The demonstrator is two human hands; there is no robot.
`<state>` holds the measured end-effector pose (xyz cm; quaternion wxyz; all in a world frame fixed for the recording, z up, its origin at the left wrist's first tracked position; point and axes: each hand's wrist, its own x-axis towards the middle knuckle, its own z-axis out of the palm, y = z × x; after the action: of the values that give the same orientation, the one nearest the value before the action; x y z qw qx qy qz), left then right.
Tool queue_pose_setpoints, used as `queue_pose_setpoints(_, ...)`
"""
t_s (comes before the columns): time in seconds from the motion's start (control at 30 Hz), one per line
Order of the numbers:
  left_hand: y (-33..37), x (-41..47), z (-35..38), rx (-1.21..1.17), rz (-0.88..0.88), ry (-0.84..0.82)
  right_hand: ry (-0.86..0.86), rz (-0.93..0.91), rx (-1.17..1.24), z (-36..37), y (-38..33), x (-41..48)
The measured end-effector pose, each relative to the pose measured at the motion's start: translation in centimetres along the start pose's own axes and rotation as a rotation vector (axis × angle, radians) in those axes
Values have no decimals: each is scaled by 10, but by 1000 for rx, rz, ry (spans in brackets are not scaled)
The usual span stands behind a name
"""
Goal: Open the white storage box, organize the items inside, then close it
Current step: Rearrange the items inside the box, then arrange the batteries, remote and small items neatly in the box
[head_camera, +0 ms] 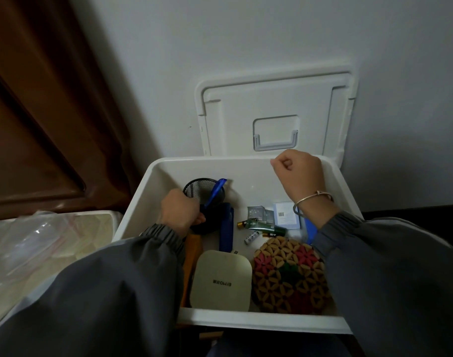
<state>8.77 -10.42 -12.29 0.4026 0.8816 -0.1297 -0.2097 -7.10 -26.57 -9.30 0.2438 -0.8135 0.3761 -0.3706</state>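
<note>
The white storage box [153,191] stands open, its lid [274,106] leaning upright against the wall behind it. Inside, my left hand [180,211] grips the black mesh pen cup [203,191], which holds a blue pen [216,190]. My right hand [297,173] hovers above the box's back rim, fingers curled into a fist, holding nothing. Beside the cup lie a dark blue stapler [226,228], batteries [251,238], a green tube [267,226], small packets [256,212] and a pale card box [286,215]. A cream rounded case [221,279] and a beaded flower mat [289,274] lie in front.
A brown wooden door [39,112] stands at the left. A second white bin with clear plastic bags [34,243] sits left of the box. An orange object [191,256] lies under my left sleeve. The white wall is directly behind the lid.
</note>
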Motion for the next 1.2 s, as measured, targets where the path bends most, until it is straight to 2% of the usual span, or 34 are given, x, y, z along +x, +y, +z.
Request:
queue_pose_setpoints(0.17,-7,9,5,82,-72,-99,112,-33,52,-11,-2,4)
queue_pose_setpoints(0.3,-13,12,-2,371,-17,-123,154,-45,31,-30,0,7)
queue_pose_setpoints(0.43,-12,5,-4,534,88,-88,146,-63,-74,-61,8,10)
queue_pose_setpoints(0.53,-6,-7,-9,632,160,-1,77,-35,-227,-84,26,13)
queue_pose_setpoints(0.63,6,-28,-10,739,420,112,-109,128,-323,-94,44,10)
queue_pose_setpoints(0.7,11,-44,-4,703,649,5,-250,202,-295,-91,51,5)
queue_pose_setpoints(0.77,6,-57,4,700,806,-218,-341,214,-232,-86,54,-2)
queue_pose_setpoints(0.83,-5,-61,10,748,772,-458,-378,195,-202,-79,55,-8)
queue_pose_setpoints(0.9,-17,-58,12,888,667,-606,-369,189,-171,-75,55,-13)
queue_pose_setpoints(0.97,-22,-55,13,1105,641,-655,-339,175,-145,-72,57,-14)
queue_pose_setpoints(1.03,-25,-54,15,1218,599,-678,-331,158,-152,-70,60,-14)
queue_pose_setpoints(1.1,-27,-56,17,1218,539,-701,-332,170,-150,-68,61,-15)
queue_pose_setpoints(1.2,-26,-56,18,1165,546,-690,-314,177,-132,-66,62,-17)
